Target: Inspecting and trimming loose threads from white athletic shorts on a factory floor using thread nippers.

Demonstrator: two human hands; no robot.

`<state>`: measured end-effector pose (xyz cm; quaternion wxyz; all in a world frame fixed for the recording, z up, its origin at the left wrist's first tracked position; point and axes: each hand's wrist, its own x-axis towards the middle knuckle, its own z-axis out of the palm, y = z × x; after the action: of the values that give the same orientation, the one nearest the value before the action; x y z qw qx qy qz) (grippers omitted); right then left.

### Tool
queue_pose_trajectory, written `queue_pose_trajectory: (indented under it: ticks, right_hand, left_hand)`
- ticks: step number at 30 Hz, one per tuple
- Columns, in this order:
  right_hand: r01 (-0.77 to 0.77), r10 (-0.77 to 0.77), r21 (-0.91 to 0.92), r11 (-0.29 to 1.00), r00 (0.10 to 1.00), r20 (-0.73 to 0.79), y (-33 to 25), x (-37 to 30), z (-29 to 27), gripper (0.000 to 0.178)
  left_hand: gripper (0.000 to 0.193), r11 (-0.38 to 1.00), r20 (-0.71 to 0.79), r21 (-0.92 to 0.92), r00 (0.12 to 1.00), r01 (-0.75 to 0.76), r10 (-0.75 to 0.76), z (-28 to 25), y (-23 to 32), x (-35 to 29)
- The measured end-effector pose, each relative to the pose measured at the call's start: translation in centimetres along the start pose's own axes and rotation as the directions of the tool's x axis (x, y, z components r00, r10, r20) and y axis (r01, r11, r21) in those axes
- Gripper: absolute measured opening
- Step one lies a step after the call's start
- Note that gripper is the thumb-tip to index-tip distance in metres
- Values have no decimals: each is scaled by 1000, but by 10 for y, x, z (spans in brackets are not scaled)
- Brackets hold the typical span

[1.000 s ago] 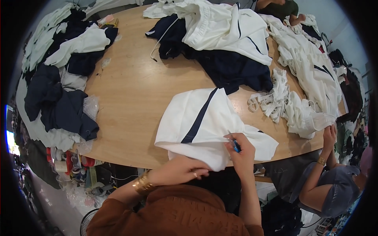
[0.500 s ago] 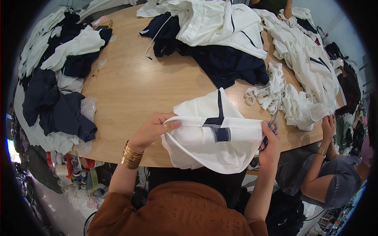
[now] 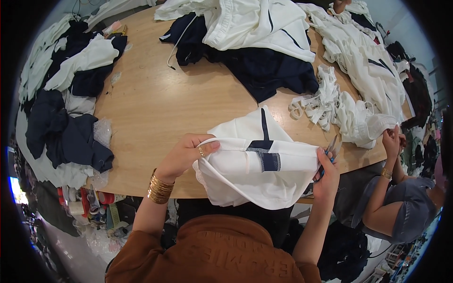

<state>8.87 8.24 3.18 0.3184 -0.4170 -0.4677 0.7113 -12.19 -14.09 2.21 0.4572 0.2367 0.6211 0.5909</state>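
Between my hands a white garment [image 3: 231,162] is stretched by its hemmed edge, over the table's near edge. Navy stripes and a serged seam show near its middle. My left hand [image 3: 191,153] pinches the edge at the left, thumb on top. At the right end my right hand [image 3: 326,177] grips the same edge between thumb and fingers. A pair of scissors [image 3: 331,150] with blue handles also sits in my right hand, blades pointing up and away from the cloth. The fingers below the fabric are partly hidden.
White and navy garments [image 3: 255,28] are heaped at the far side of the wooden table [image 3: 141,118]. White fabric strips [image 3: 323,101] lie to the right. A co-worker's hands [image 3: 394,139] handle white cloth there. More dark clothes [image 3: 78,137] are piled on the left.
My hands still stretch the garment, which has turned slightly and shifted a little to the right. The scissors have tilted a little, their blades showing more. The co-worker's second hand now shows at the cloth.
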Motion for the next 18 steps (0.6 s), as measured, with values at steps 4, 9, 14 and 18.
queue_pose_trajectory:
  ticks: [4,9,14,18]
  right_hand:
    - [9,-9,-64,998,1000,1,0,2,-2,11]
    - [423,-301,-523,740,904,305,18,-38,47,40]
    - [511,-325,-508,693,851,412,54,-28,59,24]
    - [453,-484,-423,785,874,37,9,-3,16,10]
  left_hand:
    - [27,974,-48,221,997,-43,55,6,-1,5]
    - [24,983,-256,123,952,-138,166,18,-3,26]
    - [40,906,-28,-151,918,-396,396,41,12,27]
    - [40,817,-314,568,892,-99,326,-18,-11,7]
